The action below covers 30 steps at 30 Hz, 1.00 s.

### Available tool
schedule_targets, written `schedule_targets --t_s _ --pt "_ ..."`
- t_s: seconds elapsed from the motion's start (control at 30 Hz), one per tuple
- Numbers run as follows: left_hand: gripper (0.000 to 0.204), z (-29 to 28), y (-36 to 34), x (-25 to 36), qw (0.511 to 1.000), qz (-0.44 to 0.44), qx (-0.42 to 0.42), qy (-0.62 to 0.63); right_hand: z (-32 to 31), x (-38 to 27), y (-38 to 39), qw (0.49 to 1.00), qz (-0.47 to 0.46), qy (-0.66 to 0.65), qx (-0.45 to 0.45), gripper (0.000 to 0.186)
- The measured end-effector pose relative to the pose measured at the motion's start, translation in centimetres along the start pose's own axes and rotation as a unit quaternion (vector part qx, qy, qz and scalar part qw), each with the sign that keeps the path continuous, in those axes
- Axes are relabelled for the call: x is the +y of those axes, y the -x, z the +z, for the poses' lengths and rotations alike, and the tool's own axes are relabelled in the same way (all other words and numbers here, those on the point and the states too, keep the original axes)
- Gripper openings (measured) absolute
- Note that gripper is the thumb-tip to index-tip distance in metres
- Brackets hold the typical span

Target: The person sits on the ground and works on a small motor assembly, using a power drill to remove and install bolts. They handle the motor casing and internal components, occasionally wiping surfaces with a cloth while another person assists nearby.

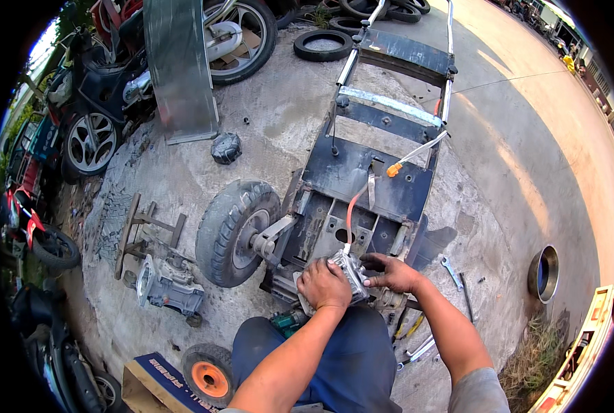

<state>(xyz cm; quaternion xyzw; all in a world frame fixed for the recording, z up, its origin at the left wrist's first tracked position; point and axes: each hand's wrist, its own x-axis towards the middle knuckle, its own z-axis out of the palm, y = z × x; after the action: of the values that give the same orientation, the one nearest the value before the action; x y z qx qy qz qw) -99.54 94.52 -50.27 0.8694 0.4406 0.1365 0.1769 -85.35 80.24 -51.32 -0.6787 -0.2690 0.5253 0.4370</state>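
Note:
A silver metal housing [350, 270] sits at the lower end of a black steel cart frame [348, 165]. My left hand [324, 283] is closed over its left side. My right hand [388, 275] curls against its right side, thumb and fingers touching it. A red hose [350, 217] runs up from the housing to the frame. A large black-tyred wheel [217, 230] is mounted left of it. A green tool [285, 320] lies partly hidden under my left arm. Wrenches [451, 272] and dark rods lie on the concrete to the right.
Left: a loose gearbox casing [169, 289], scooters [90, 138], a leaning metal sheet [176, 76]. Behind: loose tyres [321, 55]. Near me: an orange-hubbed wheel [208, 377] and a cardboard box [145, 385]. Right: a metal ring [548, 251], weeds [527, 365].

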Motion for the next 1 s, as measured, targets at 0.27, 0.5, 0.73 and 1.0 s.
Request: schedule_targets --t_s 0.27,0.5,0.73,1.0 --pt "0.033 1.0 0.8 -1.1 1.000 0.026 0.015 -0.005 1.1 -2.0 -1.8 0.980 0.143 0.034 0.133 0.059" --pt "0.036 0.9 1.3 -0.7 0.999 0.037 0.020 -0.009 -0.7 1.7 -0.9 0.999 -0.043 0.008 -0.032 0.082" --pt "0.034 0.3 1.1 -0.3 0.998 0.061 0.008 0.002 0.9 0.6 -2.0 0.966 0.072 0.139 0.206 0.055" --pt "0.035 0.1 1.1 -0.2 0.999 0.048 -0.003 0.007 -0.6 0.9 -1.0 0.999 -0.016 -0.039 -0.020 0.085"
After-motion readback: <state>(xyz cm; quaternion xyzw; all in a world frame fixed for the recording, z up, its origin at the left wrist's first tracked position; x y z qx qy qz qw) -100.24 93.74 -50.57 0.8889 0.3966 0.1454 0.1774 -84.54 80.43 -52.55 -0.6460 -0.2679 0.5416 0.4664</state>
